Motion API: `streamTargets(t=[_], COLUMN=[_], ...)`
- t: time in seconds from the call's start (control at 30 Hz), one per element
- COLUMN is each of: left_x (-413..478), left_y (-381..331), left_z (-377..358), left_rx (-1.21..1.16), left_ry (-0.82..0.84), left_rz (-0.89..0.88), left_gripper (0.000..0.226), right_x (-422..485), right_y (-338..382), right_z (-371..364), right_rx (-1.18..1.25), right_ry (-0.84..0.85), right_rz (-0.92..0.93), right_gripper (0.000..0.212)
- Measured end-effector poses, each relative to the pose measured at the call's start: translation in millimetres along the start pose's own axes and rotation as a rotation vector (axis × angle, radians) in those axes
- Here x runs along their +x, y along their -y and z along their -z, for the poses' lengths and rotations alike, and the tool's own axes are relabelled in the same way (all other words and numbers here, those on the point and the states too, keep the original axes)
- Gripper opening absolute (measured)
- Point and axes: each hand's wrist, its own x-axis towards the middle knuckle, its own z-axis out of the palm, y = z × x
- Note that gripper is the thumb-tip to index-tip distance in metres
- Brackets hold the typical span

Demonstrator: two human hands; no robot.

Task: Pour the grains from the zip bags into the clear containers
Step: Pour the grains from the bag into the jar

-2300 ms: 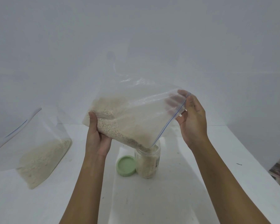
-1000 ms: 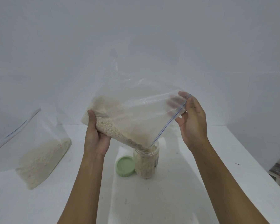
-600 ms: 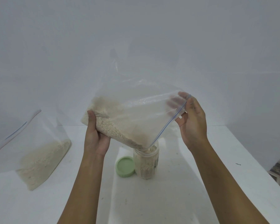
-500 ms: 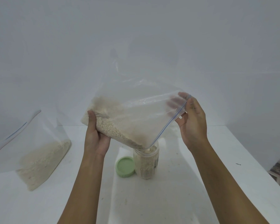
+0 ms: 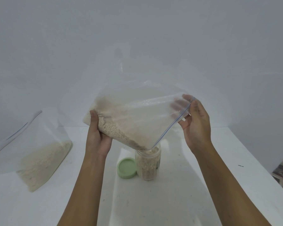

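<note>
- Now, the left hand cups the loaded end of the zip bag, thumb pressed across the near face, fingers underneath and out of sight.
- Over on the other side, the right hand pinches the top corner of the blue zip strip, fingers showing through the film.
- That bag hangs in the air, tilted down to the right, its lower mouth corner right at the mouth of the clear jar, which stands on the white table and looks nearly full.
- See the grains heaped at the left end and along the lower crease. I'd judge all the weight sits there, so support belongs beneath it.
- Thin film, limp and probably slick: expect it to sag and fold. The zip strip is the firmest line, and the best place to pinch and shape a spout.
- Nobody holds the jar. It is narrow and likely light, so a nudge from the bag could tip it.
- A green lid lies just beside the jar, and a second zip bag of grains sits well apart on the left.
</note>
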Motion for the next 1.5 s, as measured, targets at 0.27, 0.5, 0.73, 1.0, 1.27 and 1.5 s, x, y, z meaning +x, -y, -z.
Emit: streamTargets(t=[0.27, 0.5, 0.73, 1.0, 1.27, 1.5], left_x=[6.2, 6.1, 4.1, -3.1, -0.1, 0.4], left_y=[0.7, -0.2, -2.4, -4.0, -4.4, -5.7], left_z=[7.4, 5.1, 0.6, -8.4, -7.8, -6.6], left_rx=[0.001, -0.007, -0.014, 0.003, 0.015, 0.025], left_ry=[0.110, 0.106, 0.132, 0.112, 0.067, 0.071], left_rz=[0.041, 0.033, 0.031, 0.011, 0.018, 0.016], left_gripper=[0.056, 0.049, 0.065, 0.034, 0.050, 0.047], right_x=[-0.8, -1.4, -2.0, -3.8, -4.7, -6.3], right_y=[1.0, 2.6, 3.9, 4.9, 5.2, 5.0], right_z=[-0.4, -0.9, -0.4, -0.6, -0.7, -0.4], right_rx=[-0.006, 0.006, 0.016, 0.012, 0.018, 0.014], right_ry=[0.007, 0.004, 0.003, -0.009, -0.015, -0.018], right_rz=[0.010, 0.014, 0.020, 0.023, 0.029, 0.028], right_gripper=[0.031, 0.031, 0.031, 0.031, 0.032, 0.031])
